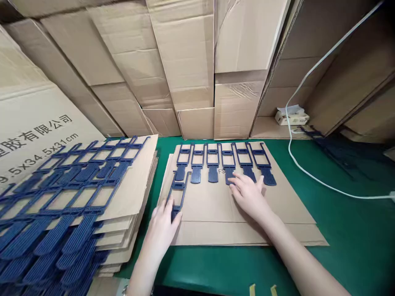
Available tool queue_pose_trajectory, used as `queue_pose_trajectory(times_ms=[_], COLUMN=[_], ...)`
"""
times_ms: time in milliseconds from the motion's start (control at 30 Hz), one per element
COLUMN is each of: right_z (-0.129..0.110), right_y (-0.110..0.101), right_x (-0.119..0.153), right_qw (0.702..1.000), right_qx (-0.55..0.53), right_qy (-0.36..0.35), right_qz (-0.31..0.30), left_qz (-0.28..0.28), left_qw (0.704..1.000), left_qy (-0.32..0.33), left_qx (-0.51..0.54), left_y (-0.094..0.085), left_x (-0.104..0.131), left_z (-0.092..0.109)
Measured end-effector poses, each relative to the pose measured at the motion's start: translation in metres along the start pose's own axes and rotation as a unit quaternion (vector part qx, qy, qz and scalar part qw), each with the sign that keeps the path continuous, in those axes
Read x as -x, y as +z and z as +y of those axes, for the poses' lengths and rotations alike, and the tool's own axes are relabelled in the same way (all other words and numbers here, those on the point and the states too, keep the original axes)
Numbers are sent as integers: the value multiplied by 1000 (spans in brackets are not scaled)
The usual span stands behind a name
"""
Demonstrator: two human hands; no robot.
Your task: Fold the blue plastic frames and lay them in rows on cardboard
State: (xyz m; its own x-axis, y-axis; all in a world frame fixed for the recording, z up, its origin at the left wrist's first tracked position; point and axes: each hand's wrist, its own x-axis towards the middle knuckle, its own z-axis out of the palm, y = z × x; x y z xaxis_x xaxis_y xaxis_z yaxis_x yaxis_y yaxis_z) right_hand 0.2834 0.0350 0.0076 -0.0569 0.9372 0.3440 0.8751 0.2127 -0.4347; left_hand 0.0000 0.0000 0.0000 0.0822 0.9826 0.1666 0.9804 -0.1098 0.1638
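Observation:
A row of several dark blue plastic frame pieces with ribbed paddle ends lies along the far part of a brown cardboard sheet. Nearer, at the sheet's left side, my left hand has its fingers and thumb around the lower end of another blue frame piece, whose paddle is mostly hidden. That piece's top lies just below the leftmost piece of the row. My right hand reaches over the right part of the row, fingers and thumb apart, fingertips touching the paddle ends there.
To the left stands a stack of cardboard sheets layered with blue frame pieces. Cardboard panels wall the back. A white cable crosses the green table near a tissue box. Dark pieces lie far right.

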Motion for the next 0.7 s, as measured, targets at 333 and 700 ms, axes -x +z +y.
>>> queue_pose_trajectory(times_ms=[333,700], right_z=[0,7], right_y=[-4,-8], right_x=[1,-3], right_qw=[1000,999], right_qx=[9,-31], right_qy=[-4,11], right_qz=[-28,-1], left_qz=[58,167], left_qw=[997,976], left_qy=[22,63], left_qx=[-35,-128], left_y=[8,-18], left_x=[-1,51], left_z=[-2,42])
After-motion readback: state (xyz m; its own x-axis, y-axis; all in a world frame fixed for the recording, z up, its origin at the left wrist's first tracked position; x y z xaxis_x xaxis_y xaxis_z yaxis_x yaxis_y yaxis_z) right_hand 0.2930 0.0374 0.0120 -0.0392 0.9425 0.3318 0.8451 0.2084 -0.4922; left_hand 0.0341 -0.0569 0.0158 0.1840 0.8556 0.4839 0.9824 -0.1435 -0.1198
